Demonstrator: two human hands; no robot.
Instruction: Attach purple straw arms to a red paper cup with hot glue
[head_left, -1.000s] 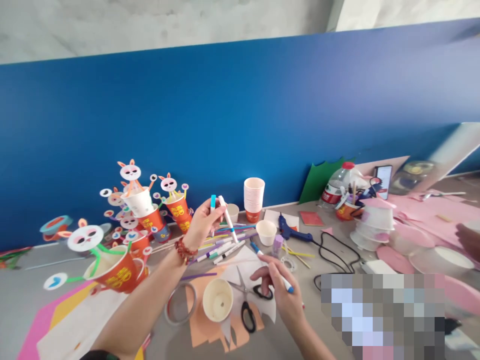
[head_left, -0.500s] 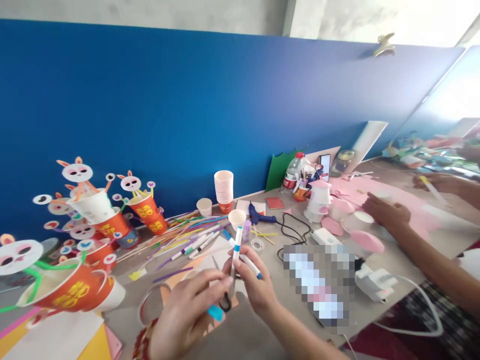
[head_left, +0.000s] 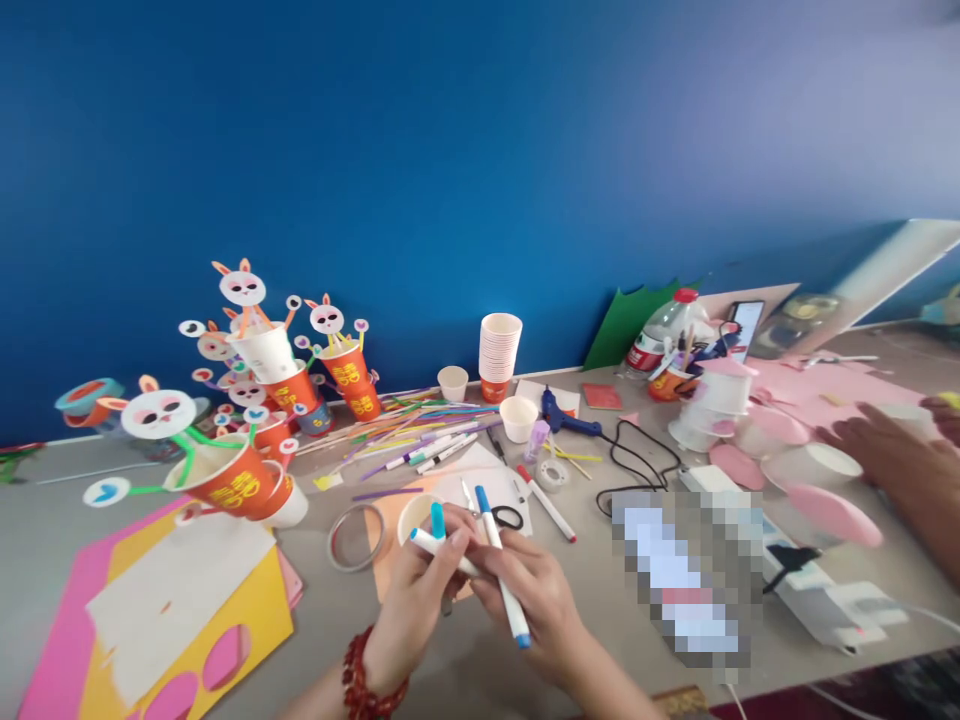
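My left hand, with a red bead bracelet on the wrist, is closed on a white marker with a teal cap. My right hand grips a white marker with blue ends, held slanting over the table. Both hands meet near the table's front, their fingers touching. Just behind them lie a white paper cup, black-handled scissors and orange and white paper sheets.
Decorated orange cups with rabbit faces stand left; yellow and pink paper lies front left. Markers and straws, a cup stack, a blue glue gun, tape ring and water bottle crowd the middle. Another person's hand works at right.
My hands have shifted the markers: the right hand now holds the blue marker slanting down, the left holds the teal-capped one. The view swung back left and downward.
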